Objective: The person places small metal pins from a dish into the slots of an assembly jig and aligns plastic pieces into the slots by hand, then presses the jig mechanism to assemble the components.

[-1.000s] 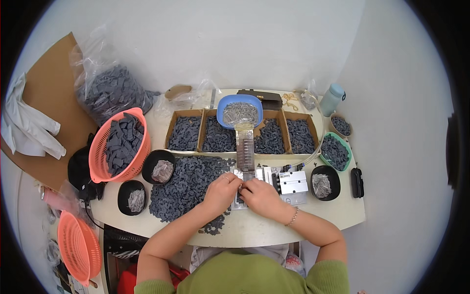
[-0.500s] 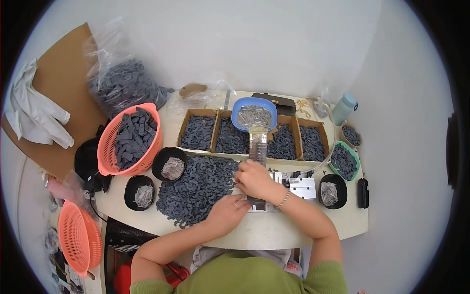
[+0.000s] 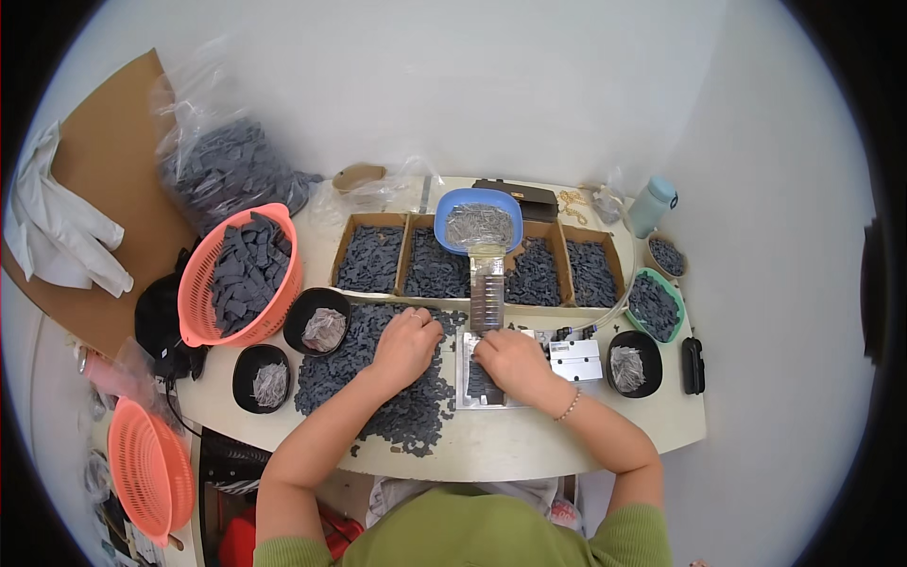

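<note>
My left hand [image 3: 409, 348] rests on a loose pile of small dark grey pieces [image 3: 402, 420], its fingers curled down into them. What they pinch, if anything, is hidden. My right hand [image 3: 521, 369] bends over a metal fixture [image 3: 462, 387], fingertips drawn together at its upper edge, just below a ribbed clear chute [image 3: 487, 302]. Whatever sits in those fingertips cannot be made out. In the fixture, beside the right hand, lie dark grey pieces [image 3: 482, 386]. A blue bowl [image 3: 438, 225] of thin, pale metal pins tops the chute.
Behind the pile stands a divided cardboard tray [image 3: 406, 255] of grey pieces. Black bowls [image 3: 241, 387] with pins flank the work spot. A white block [image 3: 574, 361] with tubes adjoins the fixture. Left is a pink basket [image 3: 192, 300]; right, a green basket [image 3: 673, 331] and a bottle [image 3: 652, 206].
My left hand has left the fixture and moved up and left onto the pile. My right hand has shifted slightly down, uncovering more of the chute. The whole view has shifted a little.
</note>
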Tool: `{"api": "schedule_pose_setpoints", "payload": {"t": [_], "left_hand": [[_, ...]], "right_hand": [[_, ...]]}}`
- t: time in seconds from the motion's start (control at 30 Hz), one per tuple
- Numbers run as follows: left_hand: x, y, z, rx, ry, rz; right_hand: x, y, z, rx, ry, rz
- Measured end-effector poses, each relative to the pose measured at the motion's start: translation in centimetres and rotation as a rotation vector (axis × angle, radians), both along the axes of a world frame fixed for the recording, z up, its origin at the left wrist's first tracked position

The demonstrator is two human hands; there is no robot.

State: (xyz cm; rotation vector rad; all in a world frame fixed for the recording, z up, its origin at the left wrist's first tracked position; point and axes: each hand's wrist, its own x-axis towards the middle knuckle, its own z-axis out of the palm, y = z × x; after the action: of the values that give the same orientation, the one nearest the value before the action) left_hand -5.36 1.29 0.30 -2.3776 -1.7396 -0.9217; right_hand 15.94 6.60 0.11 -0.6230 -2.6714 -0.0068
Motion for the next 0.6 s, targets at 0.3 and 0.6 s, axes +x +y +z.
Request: {"api": "schedule_pose_setpoints", "payload": {"t": [0.3,0.6], "left_hand": [[3.9,-0.7,-0.6,0.012,-0.149,-0.089],[4.4,-2.4,-1.0,0.024,0.053,-0.123]], "right_hand": [[2.7,-1.6,0.3,-0.024,0.101,0.146],[14.4,3.8,5.2,-0.196,0.326,-0.416]]}}
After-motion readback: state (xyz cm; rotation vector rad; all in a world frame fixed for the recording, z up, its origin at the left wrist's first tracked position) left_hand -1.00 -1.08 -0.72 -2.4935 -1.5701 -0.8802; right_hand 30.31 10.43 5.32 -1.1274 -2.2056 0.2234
